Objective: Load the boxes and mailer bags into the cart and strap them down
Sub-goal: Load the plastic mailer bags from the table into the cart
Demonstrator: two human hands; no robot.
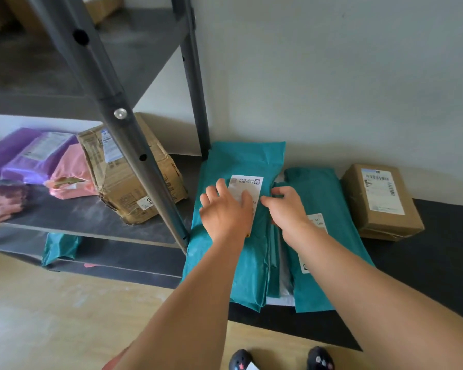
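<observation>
A large teal mailer bag [233, 236] lies flat on a black mat, its white shipping label [247, 188] facing up near the far end. Just beside it on the right lies a second teal mailer bag [318, 263], overlapping a white one [285, 284] between them. A small sealed cardboard box [380, 201] sits further right against the wall. On the shelf lie a battered cardboard box [134, 177], pink mailer bag [70, 174] and purple mailer bag [24, 156].

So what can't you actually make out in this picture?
- The cart: nowhere in the head view.
- White label on the big teal mailer bag: partly under the left hand, print too small.
- Right hand grip: fingertips tucked into the teal fold.
- Purple mailer bag: cut by left edge, blurred.
</observation>
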